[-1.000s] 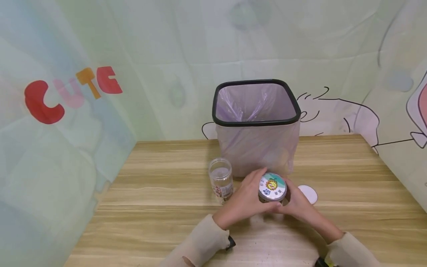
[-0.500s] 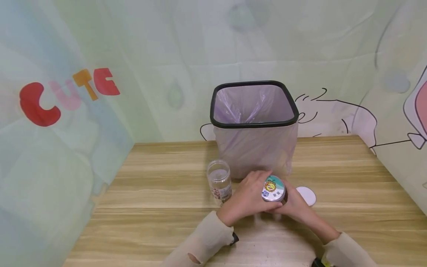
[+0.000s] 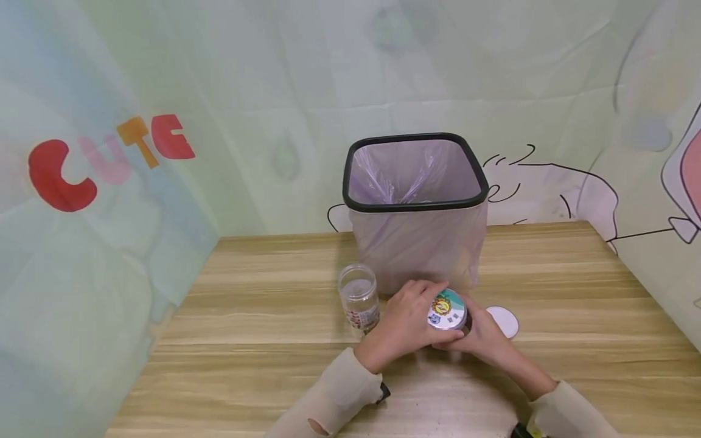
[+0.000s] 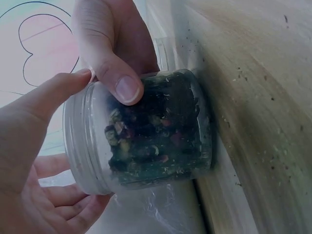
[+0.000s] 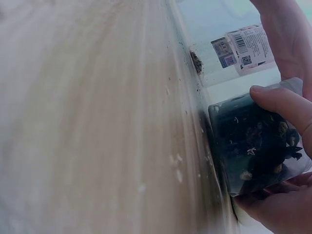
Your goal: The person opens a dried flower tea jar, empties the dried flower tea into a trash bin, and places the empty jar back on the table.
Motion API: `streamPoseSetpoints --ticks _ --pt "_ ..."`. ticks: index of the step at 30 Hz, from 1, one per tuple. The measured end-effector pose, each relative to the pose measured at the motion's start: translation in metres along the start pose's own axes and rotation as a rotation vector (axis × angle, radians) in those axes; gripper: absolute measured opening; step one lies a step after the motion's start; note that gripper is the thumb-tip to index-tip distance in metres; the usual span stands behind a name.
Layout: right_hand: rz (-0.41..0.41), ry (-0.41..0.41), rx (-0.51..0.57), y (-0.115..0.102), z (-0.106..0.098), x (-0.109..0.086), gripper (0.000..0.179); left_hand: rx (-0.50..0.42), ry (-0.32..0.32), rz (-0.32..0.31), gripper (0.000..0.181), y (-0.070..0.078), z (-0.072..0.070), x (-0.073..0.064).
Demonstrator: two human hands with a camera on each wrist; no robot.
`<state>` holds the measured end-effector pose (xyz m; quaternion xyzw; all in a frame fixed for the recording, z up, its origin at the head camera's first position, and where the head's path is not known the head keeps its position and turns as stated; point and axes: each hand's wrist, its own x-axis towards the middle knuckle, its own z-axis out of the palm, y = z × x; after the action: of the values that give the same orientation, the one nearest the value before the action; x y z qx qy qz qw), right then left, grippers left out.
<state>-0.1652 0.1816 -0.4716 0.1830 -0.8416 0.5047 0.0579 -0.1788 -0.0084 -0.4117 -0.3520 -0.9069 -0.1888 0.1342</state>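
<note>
The left hand [image 3: 404, 320] curls round the printed lid [image 3: 448, 309] of a clear jar [image 4: 156, 141] of dark bits; the right hand [image 3: 484, 333] grips its body. The jar is upright at the wooden table [image 3: 263, 316], nearer than the lined bin [image 3: 421, 243], between a taller clear jar [image 3: 359, 295] at left and a white disc [image 3: 506, 321].

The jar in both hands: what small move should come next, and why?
Perhaps a slight twist of the lid with the left hand: it spans the top of the jar, where the lid sits, while the right hand grips lower down.
</note>
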Motion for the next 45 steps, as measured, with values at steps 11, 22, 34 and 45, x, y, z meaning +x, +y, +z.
streamPoseSetpoints --ticks 11,22,34,45 --pt "0.038 0.079 -0.09 -0.009 0.004 0.0 0.085 0.073 0.095 0.005 0.081 0.003 -0.003 0.0" --pt "0.014 0.188 -0.165 -0.021 0.01 -0.003 0.085 0.153 0.189 -0.028 0.086 0.011 -0.006 -0.002" --pt "-0.008 -0.005 -0.004 -0.021 -0.007 -0.001 0.09 -0.053 -0.205 0.066 0.091 0.002 -0.042 0.004" --pt "-0.027 -0.008 0.011 -0.025 -0.008 -0.004 0.088 0.073 -0.192 0.066 0.095 0.003 -0.043 0.004"
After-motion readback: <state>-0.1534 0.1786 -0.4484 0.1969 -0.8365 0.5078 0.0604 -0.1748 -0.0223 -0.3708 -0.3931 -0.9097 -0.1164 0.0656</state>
